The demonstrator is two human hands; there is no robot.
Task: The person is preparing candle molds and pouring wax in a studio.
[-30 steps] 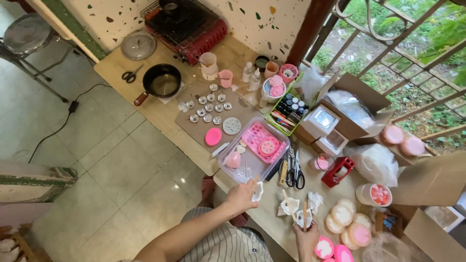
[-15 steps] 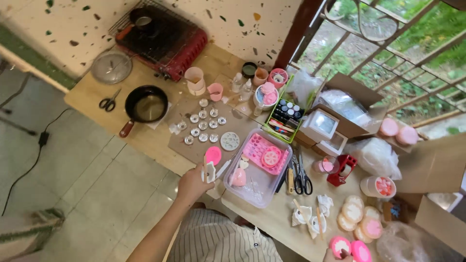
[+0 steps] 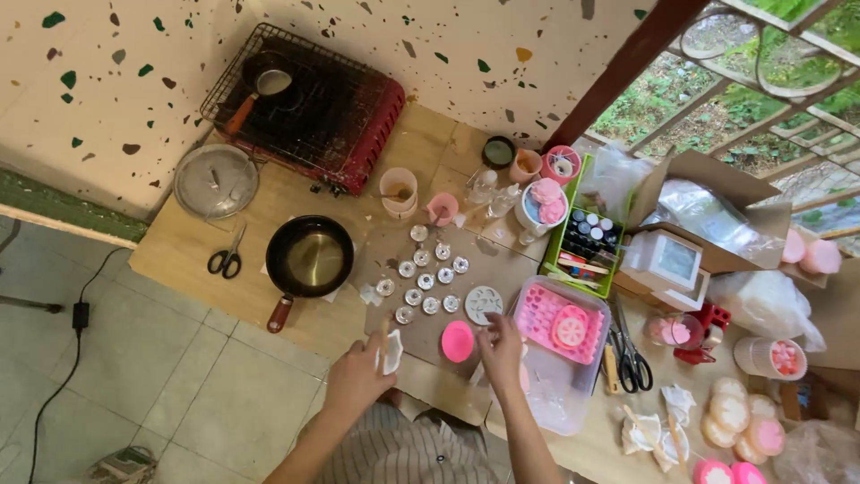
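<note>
Nearest you, your left hand (image 3: 354,381) closes its grip on a small white moulded piece (image 3: 391,351), pinched upright between thumb and fingers just above the near edge of the tabletop (image 3: 188,255). It looks pale, thin and slightly curled, like a cast shape or its little mould; finer detail is too small to tell.

Your right hand (image 3: 502,351) reaches forward with fingers loosely curled, fingertips touching the near rim of the round white patterned disc (image 3: 484,305). I cannot tell whether that grip truly holds the disc or only rests on it. Just beside it, between your hands, lies the pink round mould (image 3: 458,341), flat on the brown mat (image 3: 403,269).

By my judgement the work is partway along: finished pink and cream pieces (image 3: 743,421) already sit on the tabletop well to your right, while the white piece is not yet set down.

Beyond your hands, the small metal cups (image 3: 423,280) stand in loose rows on the mat, seemingly unfilled. Further left sits the black pan (image 3: 311,257), and farthest, against the wall, the red stove (image 3: 309,106).
</note>
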